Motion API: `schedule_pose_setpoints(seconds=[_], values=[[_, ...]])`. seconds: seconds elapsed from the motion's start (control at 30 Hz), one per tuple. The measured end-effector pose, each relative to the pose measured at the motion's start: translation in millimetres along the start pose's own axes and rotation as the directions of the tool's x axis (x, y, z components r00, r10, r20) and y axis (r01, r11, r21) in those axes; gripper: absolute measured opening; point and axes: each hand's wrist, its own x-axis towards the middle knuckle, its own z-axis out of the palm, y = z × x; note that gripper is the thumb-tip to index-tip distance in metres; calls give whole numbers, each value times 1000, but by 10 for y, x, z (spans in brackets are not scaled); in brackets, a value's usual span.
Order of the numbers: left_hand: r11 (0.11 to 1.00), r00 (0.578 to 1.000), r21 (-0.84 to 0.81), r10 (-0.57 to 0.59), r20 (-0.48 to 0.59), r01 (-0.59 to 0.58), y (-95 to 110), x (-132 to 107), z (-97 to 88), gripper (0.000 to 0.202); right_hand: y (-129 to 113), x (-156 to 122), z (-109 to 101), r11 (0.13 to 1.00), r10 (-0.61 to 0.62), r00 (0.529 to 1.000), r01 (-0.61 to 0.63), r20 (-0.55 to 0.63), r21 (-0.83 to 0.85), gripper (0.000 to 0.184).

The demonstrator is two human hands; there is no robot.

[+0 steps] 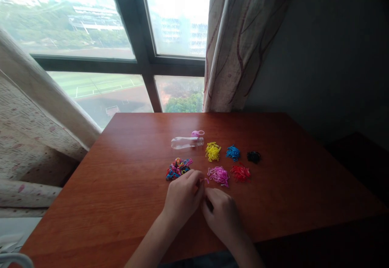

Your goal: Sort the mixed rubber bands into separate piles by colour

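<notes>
My left hand [182, 191] is closed in a pinch, with a small pink plastic pin-shaped clip [206, 180] showing at its fingertips. Close beside it, my right hand [223, 209] has its thumb and fingers pressed together; whatever they hold is hidden. Just beyond my left fingers lies a mixed-colour pile of clips [176, 169], partly covered by the hand. Sorted heaps sit to the right: pink clips [219, 175], red clips [240, 173], yellow clips [213, 152], blue clips [233, 153] and black clips [253, 156].
Behind the heaps, a clear bottle [185, 142] lies on its side, with a pink cap with a loop [196, 134] behind its neck. The brown wooden table [121, 179] meets a window and curtains [231, 57] at the back. A white object [15, 256] shows at lower left.
</notes>
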Motion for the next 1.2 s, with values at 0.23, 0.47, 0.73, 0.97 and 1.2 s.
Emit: schedule_pose_setpoints(seconds=[0.23, 0.47, 0.73, 0.97, 1.2], values=[[999, 999, -53, -2, 43, 4, 26, 291, 28, 9, 19, -16, 20, 1000, 2, 1000, -2, -20, 13, 18], [996, 997, -91, 28, 76, -21, 9, 340, 87, 19, 10, -10, 6, 1000, 9, 1000, -9, -14, 28, 17], [976, 991, -203, 48, -128, -74, -161, -70, -60, 13, 2, -1, -8, 997, 16, 999, -18, 29, 71, 16], [981, 991, -192, -29, -129, 3, -428, -435, -235, 15, -10, 5, -15, 998, 13, 1000, -15, 22, 56, 16], [998, 998, -18, -66, -12, 65, -438, -484, -252, 15, -2, -1, -8, 999, 14, 1000, -14, 17, 45, 17]])
